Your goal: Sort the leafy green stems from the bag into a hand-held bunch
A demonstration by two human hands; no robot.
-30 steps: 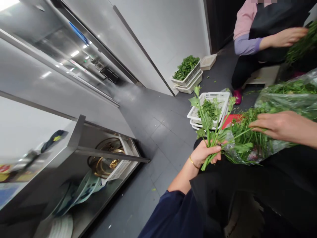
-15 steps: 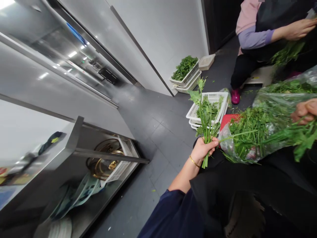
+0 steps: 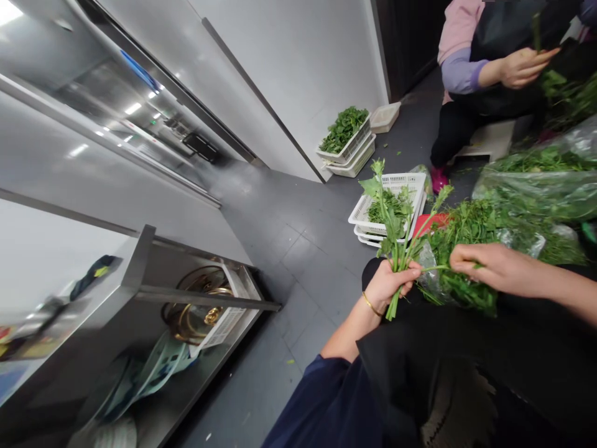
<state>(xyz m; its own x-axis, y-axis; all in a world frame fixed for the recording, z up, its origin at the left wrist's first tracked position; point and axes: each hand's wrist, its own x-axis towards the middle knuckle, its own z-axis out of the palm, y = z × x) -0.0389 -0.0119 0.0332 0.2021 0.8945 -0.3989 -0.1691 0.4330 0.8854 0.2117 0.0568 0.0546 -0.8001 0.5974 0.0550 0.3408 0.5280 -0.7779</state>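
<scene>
My left hand (image 3: pixel 390 283), with a gold bangle at the wrist, is closed around a bunch of leafy green stems (image 3: pixel 401 239); the cut ends stick out below the fist. To its right, my right hand (image 3: pixel 480 262) is closed in a pinch on a green stem (image 3: pixel 436 268) that stretches across to the left fingers. Leaves hang below the right fingers. Behind both hands lies a heap of loose greens (image 3: pixel 466 227) on clear plastic. A white slotted basket (image 3: pixel 359 214), stacked on another and holding cut greens, stands just beyond the left hand.
Across from me sits a co-worker, whose hand (image 3: pixel 522 67) holds greens. A large plastic bag of greens (image 3: pixel 536 186) lies at right. Stacked baskets (image 3: pixel 357 140) with leaves stand by the wall, beside a pale tub (image 3: pixel 385 118). A steel shelf unit (image 3: pixel 209 298) with lidded pots is at left.
My right hand has come in leftward from the right edge, trailing leaves, and now pinches a stem near the left hand. The left hand and its bunch have shifted slightly right. The co-worker's hand moved left.
</scene>
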